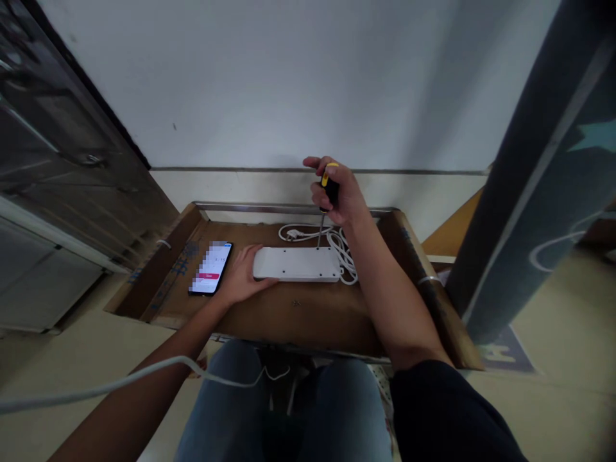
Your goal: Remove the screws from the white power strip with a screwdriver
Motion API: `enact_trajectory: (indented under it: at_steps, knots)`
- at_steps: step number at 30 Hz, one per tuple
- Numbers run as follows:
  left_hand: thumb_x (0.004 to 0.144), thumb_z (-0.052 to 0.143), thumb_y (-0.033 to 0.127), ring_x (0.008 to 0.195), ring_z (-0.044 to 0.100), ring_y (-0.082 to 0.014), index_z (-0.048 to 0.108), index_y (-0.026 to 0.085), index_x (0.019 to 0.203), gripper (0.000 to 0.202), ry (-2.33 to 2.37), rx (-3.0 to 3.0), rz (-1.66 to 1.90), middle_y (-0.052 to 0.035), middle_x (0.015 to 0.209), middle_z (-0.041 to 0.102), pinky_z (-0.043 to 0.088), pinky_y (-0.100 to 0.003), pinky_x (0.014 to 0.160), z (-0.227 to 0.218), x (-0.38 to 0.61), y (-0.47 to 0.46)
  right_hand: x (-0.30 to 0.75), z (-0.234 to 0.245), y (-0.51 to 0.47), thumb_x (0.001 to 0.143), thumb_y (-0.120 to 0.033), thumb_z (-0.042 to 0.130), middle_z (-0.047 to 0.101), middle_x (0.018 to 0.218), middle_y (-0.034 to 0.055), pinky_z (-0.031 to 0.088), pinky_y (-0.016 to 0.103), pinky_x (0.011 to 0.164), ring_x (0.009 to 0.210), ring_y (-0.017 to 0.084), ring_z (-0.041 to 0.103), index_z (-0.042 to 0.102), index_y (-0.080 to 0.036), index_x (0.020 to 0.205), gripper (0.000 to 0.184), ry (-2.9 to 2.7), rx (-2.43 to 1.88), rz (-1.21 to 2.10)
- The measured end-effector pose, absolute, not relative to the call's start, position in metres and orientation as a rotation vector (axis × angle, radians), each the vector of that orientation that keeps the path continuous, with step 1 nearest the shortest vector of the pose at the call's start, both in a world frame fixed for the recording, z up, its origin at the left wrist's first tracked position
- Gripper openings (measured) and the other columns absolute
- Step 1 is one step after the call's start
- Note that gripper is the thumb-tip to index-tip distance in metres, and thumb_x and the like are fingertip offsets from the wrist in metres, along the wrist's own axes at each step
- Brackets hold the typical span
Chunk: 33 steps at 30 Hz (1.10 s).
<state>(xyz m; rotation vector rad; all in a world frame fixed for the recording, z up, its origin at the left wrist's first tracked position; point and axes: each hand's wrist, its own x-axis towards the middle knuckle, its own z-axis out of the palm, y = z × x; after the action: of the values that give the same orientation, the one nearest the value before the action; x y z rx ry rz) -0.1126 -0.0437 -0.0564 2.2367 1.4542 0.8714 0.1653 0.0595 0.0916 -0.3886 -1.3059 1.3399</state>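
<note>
My right hand (pixel 334 192) grips a screwdriver with a black and yellow handle (pixel 330 183), its thin metal shaft (pixel 320 231) pointing down. The shaft's tip meets the far edge of a white power strip (pixel 297 264), near a small screw hole. My left hand (pixel 245 276) lies flat on the strip's left end, fingers together and not wrapped around it. A smartphone (pixel 210 268) with a lit, pixelated screen lies just left of that hand. Behind the strip is a coiled white cable (pixel 343 253) ending in a white plug (pixel 293 234).
Everything lies on a brown cardboard sheet (pixel 289 314) in a shallow box-like frame with a metal bar along its far side. A white wall stands behind. A dark cabinet stands left, a dark rolled mat (pixel 524 179) right. A white cord (pixel 106 385) crosses my left forearm.
</note>
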Motion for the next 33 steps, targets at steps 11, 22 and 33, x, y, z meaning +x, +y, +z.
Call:
enact_trajectory:
  at_steps: [11,22,33]
  knots:
    - [0.078,0.088,0.07,0.15,0.051,-0.0411,0.051,0.022,0.155,0.098,1.436,2.192,0.854,-0.0183,0.156,0.055,0.038,-0.061,0.13,-0.055,-0.115,-0.043,0.161,0.102,0.045,0.082,-0.067,0.07,0.036,0.06,-0.0099,0.015,0.022,0.039,0.043,0.003,0.019,0.045,-0.024,0.087,0.05,-1.506,-0.419,1.379]
    - [0.076,0.092,0.067,0.149,0.053,-0.0409,0.052,0.022,0.155,0.099,1.456,2.212,0.899,-0.0179,0.156,0.057,0.041,-0.061,0.129,-0.061,-0.115,-0.042,0.123,0.081,0.047,0.096,-0.075,0.06,0.044,0.071,-0.0042,0.038,0.022,0.061,0.063,0.006,0.043,0.049,-0.022,0.09,0.054,-1.246,-0.687,0.512]
    - [0.081,0.089,0.063,0.151,0.052,-0.0394,0.048,0.022,0.157,0.095,1.457,2.191,0.933,-0.0193,0.157,0.053,0.039,-0.06,0.13,-0.06,-0.114,-0.042,0.148,0.084,0.067,0.097,-0.061,0.069,0.062,0.093,0.0007,0.047,0.028,0.075,0.079,0.009,0.056,0.061,-0.021,0.098,0.041,-1.554,-0.764,0.408]
